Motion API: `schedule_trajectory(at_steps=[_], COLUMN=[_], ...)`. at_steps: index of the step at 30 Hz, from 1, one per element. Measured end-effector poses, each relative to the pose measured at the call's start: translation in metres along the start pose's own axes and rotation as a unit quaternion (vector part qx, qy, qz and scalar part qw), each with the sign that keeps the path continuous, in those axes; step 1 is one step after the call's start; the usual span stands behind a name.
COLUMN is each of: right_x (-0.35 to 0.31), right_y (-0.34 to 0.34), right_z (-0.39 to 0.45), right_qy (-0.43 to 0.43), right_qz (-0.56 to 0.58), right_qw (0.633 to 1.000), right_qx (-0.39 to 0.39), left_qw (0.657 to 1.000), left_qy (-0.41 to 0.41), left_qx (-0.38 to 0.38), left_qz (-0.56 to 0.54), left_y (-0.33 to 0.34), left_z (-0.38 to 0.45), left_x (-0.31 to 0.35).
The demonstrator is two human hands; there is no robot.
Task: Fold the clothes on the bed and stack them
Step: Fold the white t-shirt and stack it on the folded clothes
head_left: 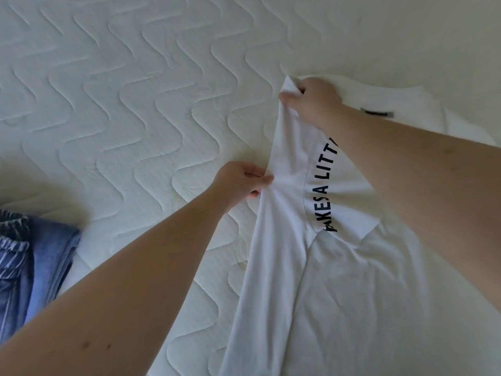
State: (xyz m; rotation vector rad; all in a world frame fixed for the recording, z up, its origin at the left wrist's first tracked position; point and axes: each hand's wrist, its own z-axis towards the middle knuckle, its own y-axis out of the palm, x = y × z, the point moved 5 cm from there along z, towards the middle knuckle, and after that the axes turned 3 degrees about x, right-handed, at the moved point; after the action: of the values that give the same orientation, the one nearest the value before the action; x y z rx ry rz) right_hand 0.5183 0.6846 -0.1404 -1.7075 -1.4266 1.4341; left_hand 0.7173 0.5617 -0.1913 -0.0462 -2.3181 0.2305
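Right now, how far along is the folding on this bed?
Looks done: blue denim and striped clothes sit piled at the left edge. In hand: the left hand and right hand pinch the white T-shirt along its left side, lifting it to fold. Left: finishing that shirt and stacking it.

**Bed surface and what lies on it**

Bed (130, 85): bare white mattress, quilted in wavy zigzag stitching, fills nearly the whole view. White T-shirt (339, 280) with dark curved lettering lies on its right half, left edge lifted off the quilting. Blue clothes (35, 261) sit at the left edge, possibly folded denim plus a striped piece; cropped, unclear.
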Motion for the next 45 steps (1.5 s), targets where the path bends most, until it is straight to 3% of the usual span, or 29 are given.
schedule_trajectory(at_steps=[13, 17, 22, 29, 34, 38, 41, 45], right_x=[-0.011, -0.011, -0.012, -0.015, -0.010, 0.009, 0.028, 0.051], right_y=[-0.005, -0.004, -0.013, -0.007, -0.023, -0.019, 0.006, 0.050], right_z=[0.033, 0.036, 0.033, 0.020, -0.023, -0.103, -0.181, -0.272], right_qy=[0.001, -0.013, -0.060, -0.034, -0.057, -0.051, 0.006, 0.117], right_qz=[0.268, 0.230, 0.089, 0.180, 0.110, 0.193, 0.254, 0.312], right_qw=[0.962, 0.972, 0.994, 0.983, 0.983, 0.964, 0.955, 0.933], right_qx=[0.045, 0.048, 0.022, 0.024, 0.133, 0.175, 0.153, 0.136], left_qw=[1.000, 1.000, 1.000, 1.000, 0.999, 0.999, 0.999, 0.995], left_qy=[0.011, 0.015, 0.010, 0.016, 0.028, 0.029, 0.026, 0.005], left_qx=[-0.017, -0.001, 0.002, 0.020, 0.027, 0.032, 0.036, 0.024], left_qz=[-0.011, -0.009, -0.009, 0.000, 0.007, 0.014, 0.013, -0.095], left_y=[0.003, 0.001, 0.001, 0.000, -0.001, -0.002, 0.000, 0.004], left_z=[-0.003, -0.001, 0.000, 0.003, 0.002, -0.004, -0.012, -0.039], left_x=[0.000, -0.002, -0.002, -0.004, -0.002, 0.003, 0.011, 0.011])
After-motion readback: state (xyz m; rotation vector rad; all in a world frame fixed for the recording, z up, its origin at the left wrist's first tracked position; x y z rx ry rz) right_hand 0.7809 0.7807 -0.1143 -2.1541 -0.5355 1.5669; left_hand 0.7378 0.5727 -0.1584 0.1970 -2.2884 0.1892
